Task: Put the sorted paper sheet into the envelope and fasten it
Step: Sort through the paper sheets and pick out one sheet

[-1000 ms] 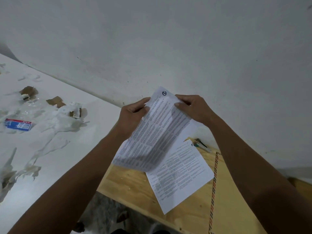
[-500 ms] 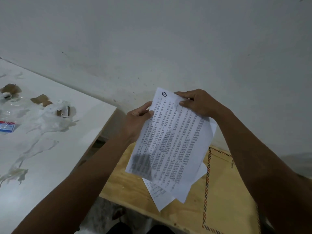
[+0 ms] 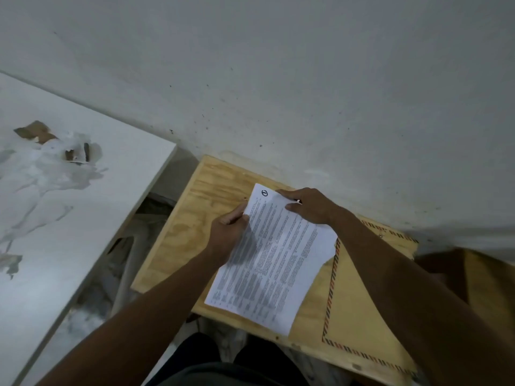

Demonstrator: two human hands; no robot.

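Observation:
A stack of printed white paper sheets (image 3: 274, 263) lies low over the small plywood table (image 3: 195, 218), its top edge marked with a circled number. My left hand (image 3: 227, 232) grips the stack's upper left edge. My right hand (image 3: 306, 206) holds the upper right corner from above. A brown envelope (image 3: 354, 310) with a red, black and striped border lies flat on the table's right side, partly under the sheets and my right forearm.
A white wall (image 3: 278, 79) stands directly behind the table. To the left is a white tabletop (image 3: 55, 218) with peeling paint and torn patches (image 3: 50, 140). A gap with rubble (image 3: 133, 246) separates the two tables. My dark-clothed legs (image 3: 217, 363) are below.
The sheets have come down from mid-air onto the loose sheet on the plywood table, now one stack. The camera tilted down, so more of the table and envelope shows.

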